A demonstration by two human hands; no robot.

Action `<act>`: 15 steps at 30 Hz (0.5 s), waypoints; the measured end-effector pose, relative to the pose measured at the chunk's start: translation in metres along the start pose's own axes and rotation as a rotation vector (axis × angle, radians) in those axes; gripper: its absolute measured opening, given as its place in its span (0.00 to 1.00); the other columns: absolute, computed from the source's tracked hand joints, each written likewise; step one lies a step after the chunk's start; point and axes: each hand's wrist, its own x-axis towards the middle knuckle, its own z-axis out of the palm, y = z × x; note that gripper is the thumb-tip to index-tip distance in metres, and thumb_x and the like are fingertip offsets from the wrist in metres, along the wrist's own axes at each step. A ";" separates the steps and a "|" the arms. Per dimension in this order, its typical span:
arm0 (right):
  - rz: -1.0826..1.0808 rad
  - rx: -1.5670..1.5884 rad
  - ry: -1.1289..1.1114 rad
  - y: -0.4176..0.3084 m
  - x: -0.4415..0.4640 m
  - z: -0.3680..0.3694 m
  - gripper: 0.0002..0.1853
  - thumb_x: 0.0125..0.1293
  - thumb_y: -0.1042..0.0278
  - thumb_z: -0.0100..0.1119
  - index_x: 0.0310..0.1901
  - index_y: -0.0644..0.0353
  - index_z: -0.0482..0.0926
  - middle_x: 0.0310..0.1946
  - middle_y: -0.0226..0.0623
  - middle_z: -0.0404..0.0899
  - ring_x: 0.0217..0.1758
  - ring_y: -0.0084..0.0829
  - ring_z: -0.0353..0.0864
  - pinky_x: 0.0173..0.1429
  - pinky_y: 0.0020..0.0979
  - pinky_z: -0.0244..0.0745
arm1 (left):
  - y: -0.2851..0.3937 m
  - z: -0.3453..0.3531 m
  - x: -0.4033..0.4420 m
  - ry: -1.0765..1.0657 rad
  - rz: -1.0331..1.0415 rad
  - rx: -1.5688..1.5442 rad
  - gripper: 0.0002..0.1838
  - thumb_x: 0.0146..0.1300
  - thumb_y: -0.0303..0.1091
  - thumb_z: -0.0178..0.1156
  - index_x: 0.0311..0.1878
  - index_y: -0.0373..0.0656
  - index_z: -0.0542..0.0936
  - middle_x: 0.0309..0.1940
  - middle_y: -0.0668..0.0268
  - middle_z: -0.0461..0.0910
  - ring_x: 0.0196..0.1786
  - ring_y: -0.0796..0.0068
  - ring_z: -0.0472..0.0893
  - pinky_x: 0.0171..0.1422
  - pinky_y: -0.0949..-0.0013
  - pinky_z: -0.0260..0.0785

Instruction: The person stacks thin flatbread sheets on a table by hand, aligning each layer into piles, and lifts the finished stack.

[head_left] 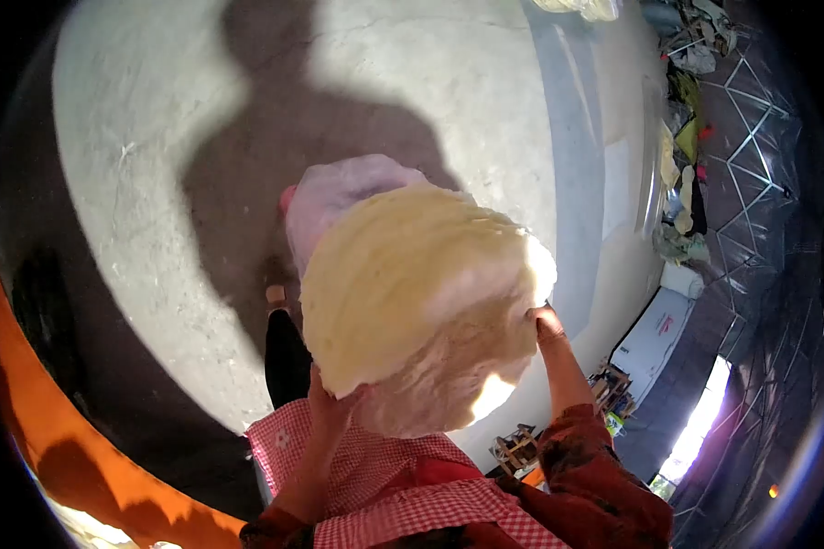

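Note:
A large, thick, round cream-coloured pad (412, 284) with a soft, uneven edge is held up in front of my body. My left hand (331, 404) grips its lower left edge, with most of the fingers hidden. On the right edge, my right hand (547, 325) has its thumb on top and the other fingers out of sight beneath. Behind the pad's upper left side shows a pale lilac, soft-looking piece (339, 197), partly covered. Whether it touches the pad I cannot tell. Sunlight falls on the pad's right and lower edges.
Below is a pale floor (156, 183) with my shadow across it. A bare foot (276, 295) shows at left. An orange strip (27, 366) curves along the left. To the right are a white box (655, 339), wooden stools (517, 448), piled cloths (687, 137) and a metal lattice (751, 146).

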 end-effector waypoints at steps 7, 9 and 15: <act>-0.029 0.101 -0.116 -0.015 -0.010 0.007 0.39 0.44 0.78 0.57 0.64 0.65 0.60 0.49 0.38 0.74 0.50 0.37 0.76 0.55 0.34 0.74 | 0.006 0.006 -0.005 0.045 -0.056 0.046 0.38 0.50 0.24 0.72 0.63 0.40 0.62 0.57 0.58 0.71 0.60 0.66 0.72 0.62 0.62 0.68; -0.109 0.046 -0.167 -0.013 -0.010 -0.009 0.38 0.48 0.78 0.60 0.64 0.65 0.60 0.52 0.39 0.73 0.56 0.37 0.74 0.59 0.36 0.72 | 0.005 0.006 -0.012 0.242 0.188 0.314 0.35 0.52 0.28 0.70 0.63 0.41 0.64 0.58 0.56 0.71 0.62 0.61 0.71 0.65 0.57 0.64; -1.172 -1.268 0.385 -0.081 -0.099 0.100 0.35 0.58 0.67 0.62 0.67 0.64 0.60 0.68 0.48 0.59 0.72 0.45 0.56 0.72 0.45 0.53 | 0.026 0.025 -0.053 0.051 0.712 0.864 0.32 0.56 0.31 0.65 0.64 0.44 0.65 0.62 0.56 0.68 0.64 0.56 0.68 0.68 0.53 0.59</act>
